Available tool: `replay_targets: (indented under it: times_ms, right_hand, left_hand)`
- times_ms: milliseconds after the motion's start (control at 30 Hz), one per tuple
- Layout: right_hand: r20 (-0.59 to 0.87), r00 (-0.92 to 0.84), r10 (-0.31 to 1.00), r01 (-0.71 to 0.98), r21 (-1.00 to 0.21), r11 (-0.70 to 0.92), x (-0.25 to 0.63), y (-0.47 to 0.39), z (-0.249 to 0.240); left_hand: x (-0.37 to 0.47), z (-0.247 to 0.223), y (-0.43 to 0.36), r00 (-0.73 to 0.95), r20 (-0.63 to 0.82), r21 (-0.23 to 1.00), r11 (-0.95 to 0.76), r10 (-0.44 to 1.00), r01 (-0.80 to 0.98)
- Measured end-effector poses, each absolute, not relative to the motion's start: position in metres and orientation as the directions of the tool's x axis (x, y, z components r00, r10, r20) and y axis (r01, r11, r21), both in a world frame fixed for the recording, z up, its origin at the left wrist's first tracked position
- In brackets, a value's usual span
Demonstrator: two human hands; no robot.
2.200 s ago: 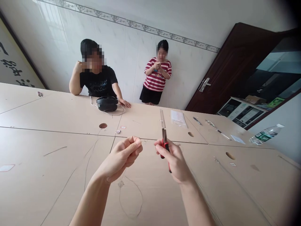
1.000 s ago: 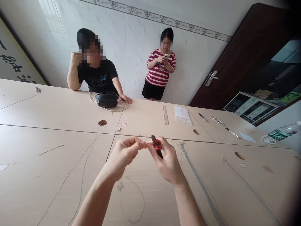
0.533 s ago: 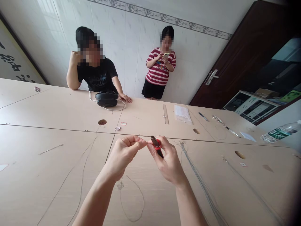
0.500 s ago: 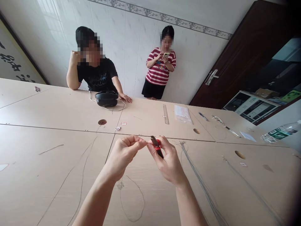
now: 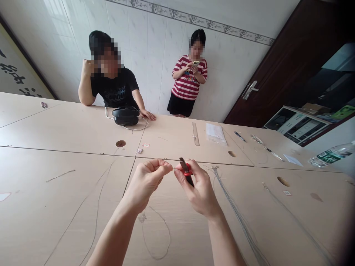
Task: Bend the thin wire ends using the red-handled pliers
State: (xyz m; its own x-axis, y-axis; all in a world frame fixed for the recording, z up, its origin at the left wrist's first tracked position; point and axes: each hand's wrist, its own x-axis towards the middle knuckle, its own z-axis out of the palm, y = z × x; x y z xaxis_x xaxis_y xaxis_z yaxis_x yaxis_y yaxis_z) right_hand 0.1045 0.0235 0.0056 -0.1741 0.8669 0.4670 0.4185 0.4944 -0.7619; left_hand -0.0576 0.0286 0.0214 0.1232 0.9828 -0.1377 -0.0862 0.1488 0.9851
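Note:
My left hand (image 5: 149,181) is closed in a pinch, its fingertips on something too small to make out. My right hand (image 5: 199,190) is wrapped round pliers (image 5: 188,173) with red and black handles, their dark jaws pointing up and left. Its thumb and index fingertip come close to the left fingertips, and a tiny metallic piece shows between the hands. Below them a thin cord loop (image 5: 169,236) lies on the table. A bundle of grey cords (image 5: 235,207) with metal ends lies right of my right hand.
Across the table (image 5: 69,129) sits a person in black (image 5: 115,88) beside a black device (image 5: 126,115); another in stripes (image 5: 189,77) stands holding a phone. A ruler (image 5: 195,134), plastic bags (image 5: 216,134), pens and a bottle (image 5: 331,155) lie on the right.
The pliers have turned slightly in my right hand. The fingertips of my two hands have moved a little apart, and a small metallic piece now shows between them.

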Motion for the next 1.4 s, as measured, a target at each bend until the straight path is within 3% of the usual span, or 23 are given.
replay_targets:
  times_ms: [600,1400]
  right_hand:
    - [0.537,-0.187,0.822,0.401,-0.723,0.563,0.1059,0.0248,0.0053]
    - [0.516,-0.147,0.844,0.419,-0.74,0.526,0.1035,0.0266,0.004]
  left_hand:
    - [-0.0562,0.0217,0.0254,0.137,-0.109,0.992,0.118,0.985,-0.055]
    - [-0.0575,0.019,0.0291,0.125,-0.127,0.985,0.139,0.984,-0.097]
